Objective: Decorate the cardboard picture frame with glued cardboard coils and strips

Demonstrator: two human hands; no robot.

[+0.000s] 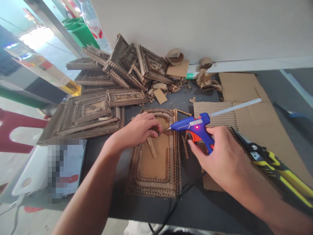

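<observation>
A rectangular cardboard frame (156,160) with corrugated borders lies on the dark table. Over its upper left part my left hand (140,129) pinches a small piece that is mostly hidden by the fingers. A loose cardboard strip (152,147) lies inside the frame, just below those fingers. My right hand (223,153) holds a blue glue gun (193,125) with an orange trigger, a lit red light and a white glue stick out of its back. The gun's nozzle points left, close to my left fingertips.
Several finished-looking cardboard frames (122,62) are piled at the back left. Yellow-and-black snips (271,160) lie on cardboard sheets (266,130) at the right. A phone-like device (73,163) lies at the left, and a black cable (188,187) crosses the front.
</observation>
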